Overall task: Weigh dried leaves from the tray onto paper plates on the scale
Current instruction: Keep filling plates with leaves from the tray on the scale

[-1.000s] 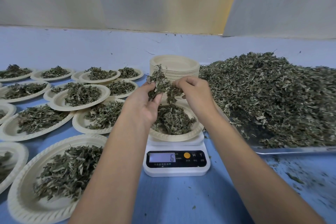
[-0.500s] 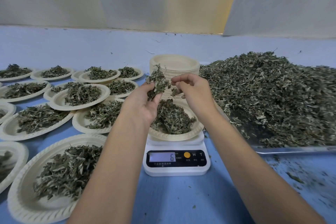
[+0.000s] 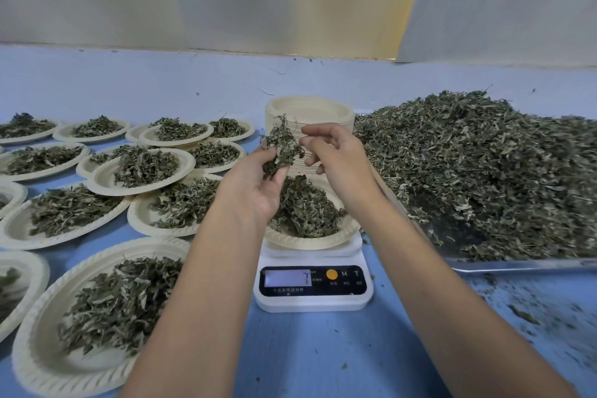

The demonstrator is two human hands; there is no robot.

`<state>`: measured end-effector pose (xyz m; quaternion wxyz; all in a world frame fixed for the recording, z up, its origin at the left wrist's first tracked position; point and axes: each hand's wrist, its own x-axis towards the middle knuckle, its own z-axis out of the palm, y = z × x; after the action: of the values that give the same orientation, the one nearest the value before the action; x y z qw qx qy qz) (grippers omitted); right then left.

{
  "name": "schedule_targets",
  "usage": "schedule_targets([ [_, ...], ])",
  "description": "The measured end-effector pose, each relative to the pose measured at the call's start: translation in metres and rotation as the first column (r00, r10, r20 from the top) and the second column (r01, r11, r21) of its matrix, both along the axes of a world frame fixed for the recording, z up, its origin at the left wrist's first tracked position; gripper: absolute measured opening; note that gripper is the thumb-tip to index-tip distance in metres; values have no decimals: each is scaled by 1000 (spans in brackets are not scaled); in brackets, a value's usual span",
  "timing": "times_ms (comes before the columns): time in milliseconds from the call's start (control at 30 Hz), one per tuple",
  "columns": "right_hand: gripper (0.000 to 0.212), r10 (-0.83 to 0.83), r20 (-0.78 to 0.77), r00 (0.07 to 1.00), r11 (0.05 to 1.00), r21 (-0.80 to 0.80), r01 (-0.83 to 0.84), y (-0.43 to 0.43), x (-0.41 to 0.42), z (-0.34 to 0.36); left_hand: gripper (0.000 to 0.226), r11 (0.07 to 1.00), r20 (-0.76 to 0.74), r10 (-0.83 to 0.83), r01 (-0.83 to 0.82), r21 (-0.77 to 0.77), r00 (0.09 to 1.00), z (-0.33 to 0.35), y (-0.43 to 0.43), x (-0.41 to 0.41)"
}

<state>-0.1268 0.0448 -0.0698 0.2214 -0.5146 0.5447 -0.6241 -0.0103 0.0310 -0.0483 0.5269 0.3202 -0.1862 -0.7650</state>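
- A blue counter (image 3: 323, 359) carries everything and runs back to a pale wall.
- On the right of the counter lies a metal tray (image 3: 517, 265), piled high with a heap of dried leaves (image 3: 484, 171) that thins out towards the tray's near left corner.
- The left half of the counter is covered with filled plates (image 3: 38, 362), each holding a small mound of leaves; several overlap at their rims.
- A stack of empty plates (image 3: 310, 108) stands behind the hands, just beside the tray's far left end.
- A white scale (image 3: 313, 300) sits in the middle, near the tray's left edge. Its lit display (image 3: 287, 278) shows a single digit that looks like a 7.
- One paper plate (image 3: 310, 242) rests on the scale, with a mound of leaves (image 3: 307, 210) in it.
- The left hand (image 3: 255, 187) is above that plate, palm turned up, its fingers curled round a clump of leaves (image 3: 282, 145).
- The right hand (image 3: 336, 155) is just beside it on the right, fingers bent, with thumb and forefinger tips at the clump's edge. Whether they pinch any leaf cannot be told.
- Loose crumbs (image 3: 523, 317) lie scattered on the counter in front of the tray.
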Motion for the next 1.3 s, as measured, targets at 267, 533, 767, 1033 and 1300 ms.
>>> schedule_targets([
  [267,21,56,351,935,998,-9,-57,-1,14,-3,18,996,-18,-66,65,-56,998,-1,9,-16],
  [533,27,-61,618,783,993,-39,108,7,-3,5,20,974,72,-142,152,-165,987,-11,24,-69],
  [767,22,-235,745,624,962,88,257,35,-57,4,24,949,311,-199,262,-177,930,-21,40,-138],
  [1033,28,-477,623,621,878,301,372,51,-107,-17,24,859,619,-334,500,-111,711,-27,56,-185],
  [1300,33,-624,476,619,780,416,467,51,-125,-18,46,724,747,-405,684,-90,527,-28,59,-190],
])
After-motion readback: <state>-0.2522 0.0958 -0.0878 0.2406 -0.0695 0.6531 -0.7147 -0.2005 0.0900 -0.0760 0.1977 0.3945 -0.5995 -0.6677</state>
